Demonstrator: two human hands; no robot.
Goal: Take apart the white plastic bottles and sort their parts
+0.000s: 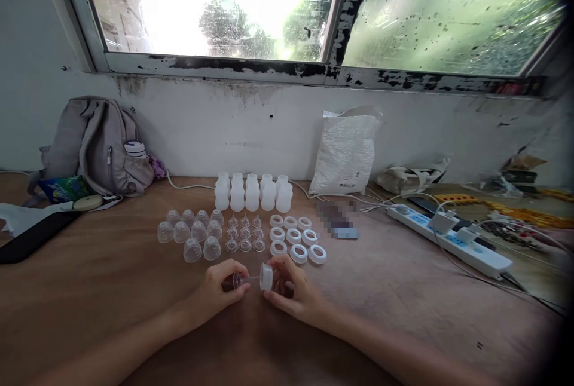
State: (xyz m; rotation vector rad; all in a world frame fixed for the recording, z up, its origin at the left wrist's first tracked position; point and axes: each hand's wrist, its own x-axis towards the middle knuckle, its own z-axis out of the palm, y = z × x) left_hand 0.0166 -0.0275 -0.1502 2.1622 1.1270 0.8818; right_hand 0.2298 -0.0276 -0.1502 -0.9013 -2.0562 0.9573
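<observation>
In front of me, my left hand (226,281) pinches a clear bottle teat (237,280) between thumb and fingers. Its thin tip points right, toward a white screw ring (266,277) that my right hand (290,287) grips on edge. The tip reaches the ring's near face; whether it enters the opening I cannot tell. Just beyond my hands lie several clear teats (244,233) in rows. Left of them stand clear dome caps (192,248), and to their right lie white screw rings (298,253). Small white bottles (252,193) stand in rows behind.
A grey backpack (101,147) leans on the wall at left, near a black flat object (36,239). A white padded bag (345,153) stands behind the rings. On the right lie a power strip (448,239) with plugs and cables, and yellow cords (515,216).
</observation>
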